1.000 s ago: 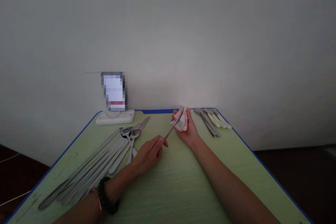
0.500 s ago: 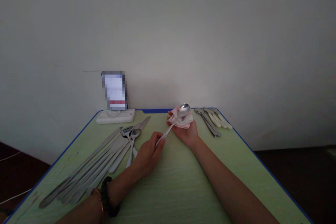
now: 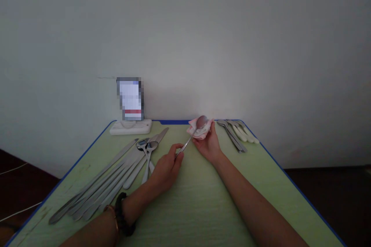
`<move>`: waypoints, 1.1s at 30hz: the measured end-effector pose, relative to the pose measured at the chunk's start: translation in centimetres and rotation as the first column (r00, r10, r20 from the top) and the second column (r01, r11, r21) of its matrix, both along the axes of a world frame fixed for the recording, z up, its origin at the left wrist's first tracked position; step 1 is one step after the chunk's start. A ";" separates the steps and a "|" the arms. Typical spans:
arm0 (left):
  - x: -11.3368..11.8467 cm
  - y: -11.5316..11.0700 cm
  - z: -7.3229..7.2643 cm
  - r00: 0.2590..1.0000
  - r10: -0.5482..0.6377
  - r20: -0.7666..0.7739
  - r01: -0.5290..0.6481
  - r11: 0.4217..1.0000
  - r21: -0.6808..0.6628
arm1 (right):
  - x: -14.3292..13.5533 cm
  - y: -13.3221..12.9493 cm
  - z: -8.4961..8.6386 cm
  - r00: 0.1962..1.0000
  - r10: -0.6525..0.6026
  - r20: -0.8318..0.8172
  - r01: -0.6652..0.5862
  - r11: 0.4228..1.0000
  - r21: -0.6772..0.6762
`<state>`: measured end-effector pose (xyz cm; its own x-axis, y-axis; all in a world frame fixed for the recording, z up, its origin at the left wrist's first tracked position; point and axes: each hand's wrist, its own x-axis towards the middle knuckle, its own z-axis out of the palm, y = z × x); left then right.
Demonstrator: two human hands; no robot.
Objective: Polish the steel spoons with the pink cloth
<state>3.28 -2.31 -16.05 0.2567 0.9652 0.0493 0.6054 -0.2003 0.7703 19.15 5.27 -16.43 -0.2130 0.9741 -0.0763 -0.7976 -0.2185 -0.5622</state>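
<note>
A metal spoon [image 3: 202,122] slants up and away from me, its handle pinched in my left hand [image 3: 169,166]. Behind its bowl is a pink and white cloth [image 3: 191,132], which my right hand [image 3: 209,144] holds from the right side and below. The thumb of that hand lies along the cloth's right edge; its other fingers are mostly hidden under the cloth. Left of my left hand, two more spoons [image 3: 152,146] lie across a fan of metal table knives [image 3: 108,185].
Dark-handled spoons [image 3: 232,137] and several cream-handled pieces of cutlery [image 3: 245,133] lie at the back right. A phone [image 3: 131,98], its screen blurred, stands behind a white power strip [image 3: 131,127] at the back left. The green table [image 3: 199,208] meets a wall [image 3: 185,38].
The spoon's bowl has turned and looks darker now. My right hand has shifted its grip, with the cloth now spread behind the bowl. The whole view has moved slightly.
</note>
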 end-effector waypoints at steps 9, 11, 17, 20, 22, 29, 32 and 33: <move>-0.1 0.0 0.1 0.999 -0.008 -0.040 0.009 0.999 0.035 | -1.0 0.3 -0.7 0.985 -0.029 0.170 0.029 1.000 -0.002; -0.1 0.0 0.0 0.999 -0.023 -0.046 0.025 0.999 0.034 | -1.0 0.4 -0.9 0.985 -0.036 0.171 0.033 0.999 0.021; -0.2 -0.2 0.1 0.997 -0.036 -0.070 0.038 0.998 0.040 | -0.8 0.5 -1.2 0.986 -0.031 0.164 0.020 0.997 0.068; -0.2 -0.2 0.1 0.997 -0.039 -0.073 0.042 0.999 0.035 | -0.8 0.6 -1.4 0.984 -0.032 0.174 0.019 0.997 0.075; -0.2 -0.1 0.1 0.997 -0.040 -0.073 0.043 0.998 0.037 | -0.9 0.6 -1.4 0.983 -0.039 0.180 0.026 0.997 0.074; -0.1 0.0 0.2 0.994 -0.044 -0.103 0.047 0.998 0.033 | -1.4 0.5 -1.2 0.980 -0.085 0.181 0.075 0.995 0.065; -0.1 -0.1 0.3 0.993 -0.035 -0.113 0.039 0.999 0.031 | -1.2 0.5 -1.0 0.986 -0.086 0.141 0.081 0.996 0.040; -0.1 -0.1 0.4 0.993 -0.036 -0.112 0.040 0.999 0.030 | -1.1 0.5 -0.9 0.988 -0.102 0.118 0.100 0.995 0.024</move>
